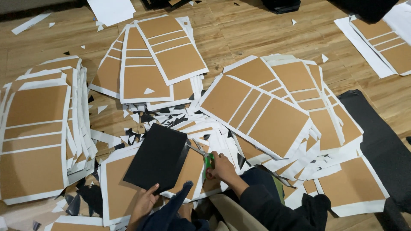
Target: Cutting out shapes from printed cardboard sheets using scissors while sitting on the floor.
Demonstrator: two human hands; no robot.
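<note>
My left hand (144, 200) grips the near edge of a black rectangular sheet (156, 157), holding it tilted above a brown-and-white board. My right hand (221, 167) is closed on green-handled scissors (201, 152); their open blades meet the right edge of the black sheet. Dark sleeves cover both forearms at the bottom of the view.
Piles of brown boards with white borders lie on the wooden floor: a stack at left (36, 132), one at top centre (154, 60), a spread at right (278, 102). Small black and white offcuts (145, 117) litter the middle. A black mat (381, 145) lies at right.
</note>
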